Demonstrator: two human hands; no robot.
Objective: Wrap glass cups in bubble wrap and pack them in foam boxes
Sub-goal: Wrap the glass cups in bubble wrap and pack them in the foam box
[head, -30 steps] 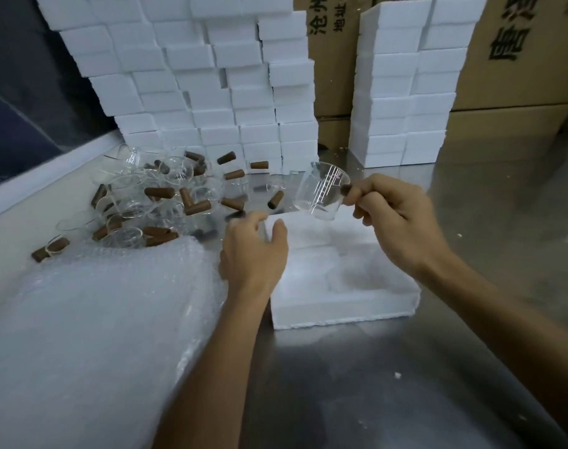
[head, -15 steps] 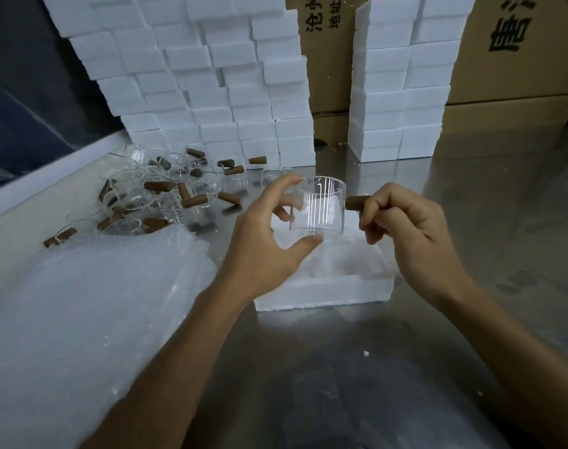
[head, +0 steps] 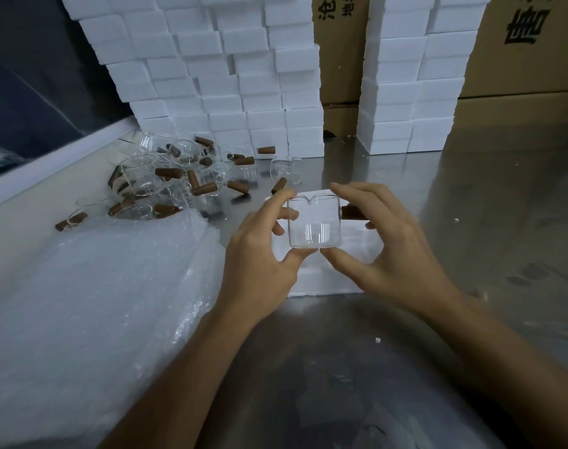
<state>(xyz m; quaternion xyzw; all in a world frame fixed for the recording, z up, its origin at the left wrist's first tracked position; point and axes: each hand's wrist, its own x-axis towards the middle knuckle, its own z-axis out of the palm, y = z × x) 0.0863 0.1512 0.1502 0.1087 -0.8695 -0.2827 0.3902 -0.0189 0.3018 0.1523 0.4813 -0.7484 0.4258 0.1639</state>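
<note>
I hold a clear glass cup [head: 314, 222] with a brown wooden handle upright between both hands, above an open white foam box [head: 324, 280]. My left hand [head: 263, 254] pinches its left side, thumb under the base and fingers at the rim. My right hand [head: 392, 241] grips the right side, thumb under the base and fingers over the rim and handle. A thick stack of bubble wrap [head: 91, 312] lies to the left. A heap of several more glass cups [head: 166, 183] with brown handles sits behind it.
White foam boxes are stacked in a wall [head: 217, 76] at the back and in a second pile [head: 415, 76] to the right. Cardboard cartons [head: 528, 53] stand behind them. The steel table [head: 340, 367] stretches toward me, with small foam crumbs on it.
My left hand rose from the foam box and took the cup's left side. My right hand shifted from pinching the handle alone to holding the cup's right side. The cup now stands upright.
</note>
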